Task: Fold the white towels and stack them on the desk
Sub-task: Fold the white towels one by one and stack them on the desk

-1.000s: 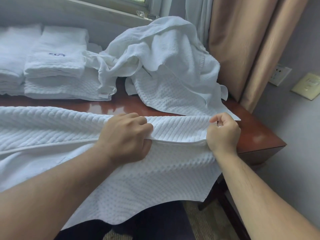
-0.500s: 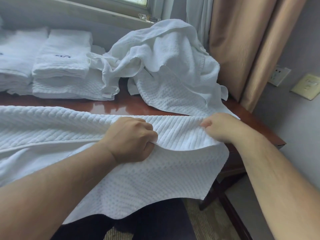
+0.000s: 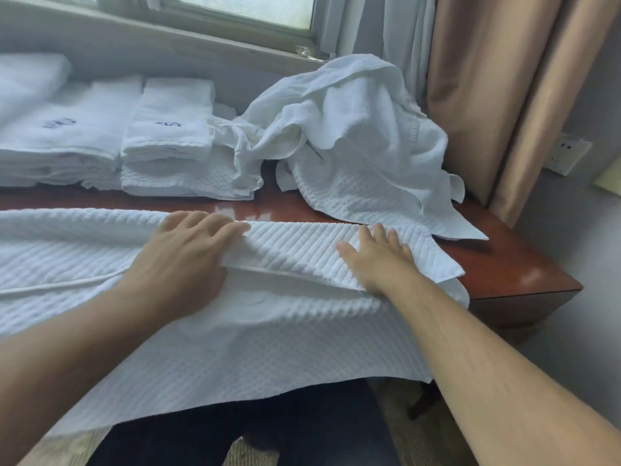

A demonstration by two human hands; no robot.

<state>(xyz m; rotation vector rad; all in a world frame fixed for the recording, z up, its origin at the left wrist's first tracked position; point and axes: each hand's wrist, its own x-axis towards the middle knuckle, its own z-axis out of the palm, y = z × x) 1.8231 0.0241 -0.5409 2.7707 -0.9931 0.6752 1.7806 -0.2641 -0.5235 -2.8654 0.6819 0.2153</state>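
A large white waffle-weave towel [image 3: 215,348] lies across the front of the wooden desk [image 3: 510,264], its near part hanging over the edge. Its far strip is folded back toward me. My left hand [image 3: 188,260] lies flat on that folded strip near its middle, fingers extended. My right hand [image 3: 379,257] presses flat on the strip near its right end. Behind, at the left, stand stacks of folded white towels [image 3: 168,142]. A heap of unfolded white towels [image 3: 353,139] sits at the back right.
A window sill and wall run right behind the towel stacks. Beige curtains [image 3: 497,79] hang at the right, beside the desk's far corner. A wall socket [image 3: 568,156] is on the right wall. The desk's right end shows bare wood.
Both hands have let go of the towel's folded edge and opened flat on it. The folded strip now lies down on the desk. The view has tilted a little.
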